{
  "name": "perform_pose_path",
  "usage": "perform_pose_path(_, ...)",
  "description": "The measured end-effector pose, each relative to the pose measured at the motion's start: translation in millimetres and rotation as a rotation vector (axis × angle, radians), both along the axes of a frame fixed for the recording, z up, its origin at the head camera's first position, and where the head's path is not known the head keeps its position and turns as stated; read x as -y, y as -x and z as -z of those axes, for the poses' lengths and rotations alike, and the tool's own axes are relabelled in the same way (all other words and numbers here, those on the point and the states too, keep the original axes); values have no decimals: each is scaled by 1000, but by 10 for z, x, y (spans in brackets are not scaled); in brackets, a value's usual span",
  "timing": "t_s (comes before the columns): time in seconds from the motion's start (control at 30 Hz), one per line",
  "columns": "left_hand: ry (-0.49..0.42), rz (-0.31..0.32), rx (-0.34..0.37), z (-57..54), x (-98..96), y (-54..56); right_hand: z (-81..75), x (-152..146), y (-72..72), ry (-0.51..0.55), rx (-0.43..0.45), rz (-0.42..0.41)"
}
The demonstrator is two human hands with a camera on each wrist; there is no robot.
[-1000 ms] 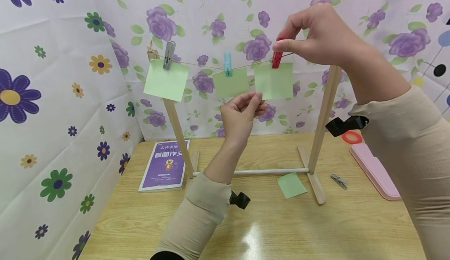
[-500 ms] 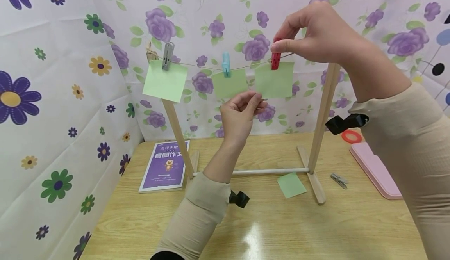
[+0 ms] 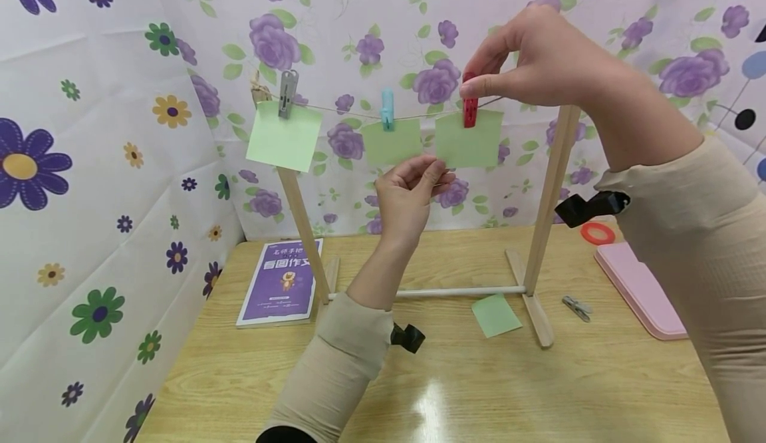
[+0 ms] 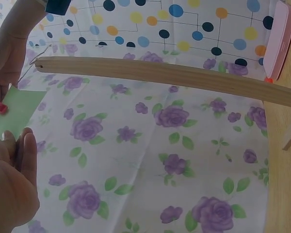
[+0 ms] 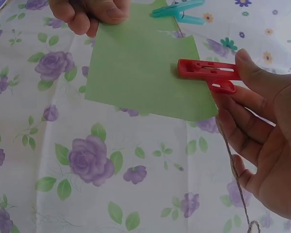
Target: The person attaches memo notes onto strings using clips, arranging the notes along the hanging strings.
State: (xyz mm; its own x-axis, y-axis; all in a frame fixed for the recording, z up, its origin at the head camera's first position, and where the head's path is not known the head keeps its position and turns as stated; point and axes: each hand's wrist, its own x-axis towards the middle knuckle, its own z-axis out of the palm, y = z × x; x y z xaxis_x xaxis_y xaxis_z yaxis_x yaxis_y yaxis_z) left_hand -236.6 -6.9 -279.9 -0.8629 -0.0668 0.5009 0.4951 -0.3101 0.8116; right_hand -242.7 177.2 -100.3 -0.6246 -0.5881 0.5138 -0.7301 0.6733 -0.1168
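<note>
My right hand [image 3: 553, 57] pinches a red clothespin [image 3: 470, 114] by its upper end, with the clothespin's lower end over the top of a green paper square [image 3: 473, 147] at the string. My left hand [image 3: 407, 193] pinches that paper's lower left corner between thumb and fingers. In the right wrist view the red clothespin [image 5: 208, 70] overlaps the green sheet [image 5: 140, 73] near one edge, and twine runs past my fingers. To the left, a light blue clothespin [image 3: 387, 110] holds a second green paper [image 3: 391, 142]. A grey clothespin [image 3: 288, 94] holds a third [image 3: 283, 138].
The twine [image 3: 335, 111] spans a wooden frame with a right post [image 3: 550, 203] and a white bottom bar [image 3: 461, 291]. On the table lie a loose green paper [image 3: 496, 315], a grey clothespin [image 3: 577, 308], a pink case [image 3: 637, 290], a red ring [image 3: 598, 225] and a purple book [image 3: 281, 290].
My right hand has brought the red clothespin slightly lower over the paper's top edge, and the clothespin stands more upright. My left hand has stayed at the corner.
</note>
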Motion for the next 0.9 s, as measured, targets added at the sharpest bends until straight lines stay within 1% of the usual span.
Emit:
perform_pose_path(0.27,-7,-9,13,21,-8,9,0,-2,-7,-24,68,29)
perform_pose_path(0.43,6,-13,4,32,-8,11,12,0,-3,-22,81,32)
perform_pose_path(0.6,18,-12,21,45,-8,1,43,-4,4,-19,104,24)
perform_pose_path(0.9,24,-16,37,81,-23,21,88,-6,21,8,70,4)
